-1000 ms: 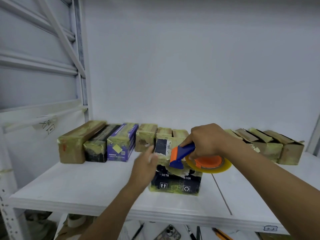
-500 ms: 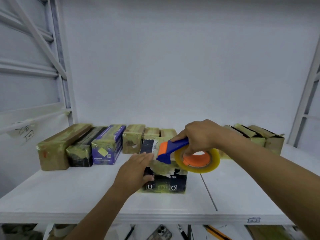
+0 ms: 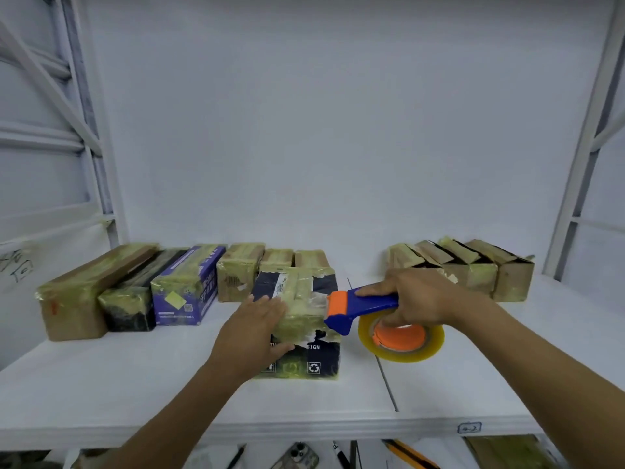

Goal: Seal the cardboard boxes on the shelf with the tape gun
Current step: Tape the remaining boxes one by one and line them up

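A dark taped box stands at the middle of the white shelf. My left hand lies over its left front corner, fingers on top and thumb on the front face. My right hand grips the blue and orange tape gun, whose orange head touches the box's right top edge. A roll of clear yellowish tape hangs under the gun. A short strip of tape runs from the head onto the box top.
A row of taped boxes lines the back left of the shelf. Several brown boxes with open flaps stand at the back right. White shelf posts rise at both sides. A phone and pens lie below the shelf edge.
The tape gun has moved to the right across the box top, to its right edge. My left hand has settled further onto the box's left front corner.
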